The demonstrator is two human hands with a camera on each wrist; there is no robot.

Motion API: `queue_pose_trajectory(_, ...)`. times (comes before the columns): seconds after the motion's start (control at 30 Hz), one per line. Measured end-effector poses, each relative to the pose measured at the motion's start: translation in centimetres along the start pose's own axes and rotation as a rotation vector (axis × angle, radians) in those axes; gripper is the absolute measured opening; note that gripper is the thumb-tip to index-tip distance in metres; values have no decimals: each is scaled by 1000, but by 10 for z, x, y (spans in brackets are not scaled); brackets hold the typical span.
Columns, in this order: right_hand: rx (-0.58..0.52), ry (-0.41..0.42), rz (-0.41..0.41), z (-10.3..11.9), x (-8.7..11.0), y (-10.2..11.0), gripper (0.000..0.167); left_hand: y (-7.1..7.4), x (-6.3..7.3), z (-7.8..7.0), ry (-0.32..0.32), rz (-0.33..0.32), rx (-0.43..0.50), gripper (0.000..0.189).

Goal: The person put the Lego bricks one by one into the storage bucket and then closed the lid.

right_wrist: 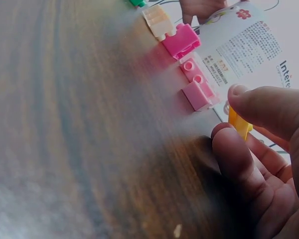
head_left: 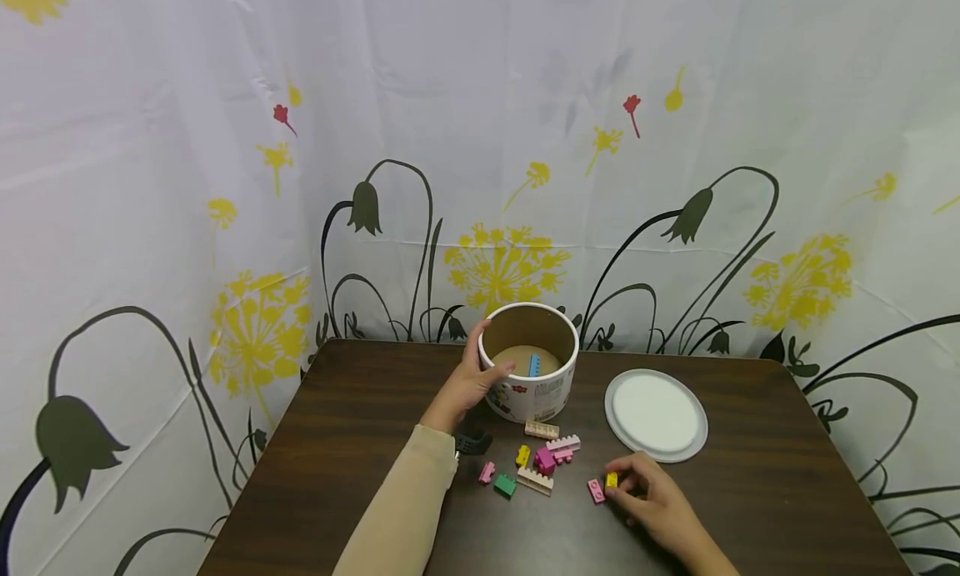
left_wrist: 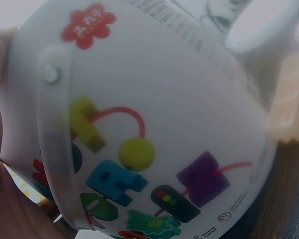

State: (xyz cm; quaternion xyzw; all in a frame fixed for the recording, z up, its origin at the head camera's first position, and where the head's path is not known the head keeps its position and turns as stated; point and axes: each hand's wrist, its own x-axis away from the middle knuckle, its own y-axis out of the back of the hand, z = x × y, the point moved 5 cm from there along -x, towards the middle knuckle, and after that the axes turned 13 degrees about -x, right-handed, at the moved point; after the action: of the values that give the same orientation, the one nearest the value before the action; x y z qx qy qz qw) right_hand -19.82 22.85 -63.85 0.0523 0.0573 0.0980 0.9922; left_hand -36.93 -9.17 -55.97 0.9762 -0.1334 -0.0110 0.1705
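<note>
A round white bucket (head_left: 536, 399) with printed toy pictures stands at the back of the table, and a blue brick (head_left: 534, 365) lies inside it. My left hand (head_left: 468, 384) grips the bucket's left side, thumb at the front of its rim; the left wrist view shows the printed wall and a strap-like handle (left_wrist: 57, 139) up close. At the right front, my right hand (head_left: 651, 499) pinches a small yellow brick (right_wrist: 237, 123) between thumb and fingers. A pink brick (head_left: 596, 491) lies just left of that hand.
Between the hands lie several loose bricks: a green brick (head_left: 505, 485), a magenta brick (head_left: 544, 461), another yellow brick (head_left: 522, 456), a beige brick (head_left: 535, 481) and more. A round white lid (head_left: 656, 413) lies right of the bucket. A flowered curtain (head_left: 487, 142) hangs behind the table.
</note>
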Motion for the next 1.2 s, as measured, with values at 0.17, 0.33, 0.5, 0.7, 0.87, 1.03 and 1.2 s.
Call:
queue_pose_trajectory(0.17, -7, 1, -9, 0, 1, 0, 27, 0, 0, 0, -6, -4, 3, 94)
queue_pose_trajectory(0.33, -50, -41, -10, -3, -1, 0, 31, 2, 0, 1, -9, -9, -8, 95)
queue_pose_trajectory(0.5, -113, -120, -31, -6, -2, 2, 33, 3, 0, 2, -14, -10, -19, 96)
queue_pose_trajectory(0.7, -117, -75, -104, 29, -11, 4, 24, 1, -2, 0, -9, -8, -19, 98)
queue_pose_trajectory(0.87, -55, 104, -134, 70, -37, 5, 20, 5, -1, 0, -10, -24, -22, 95)
queue_pose_trajectory(1.03, -10, 194, -150, 105, -67, 2, 20, 4, -1, 0, -20, -21, -13, 96)
queue_pose_trajectory(1.2, -10, 284, -144, 136, -95, -10, 19, 1, -1, 0, -30, -5, -13, 99)
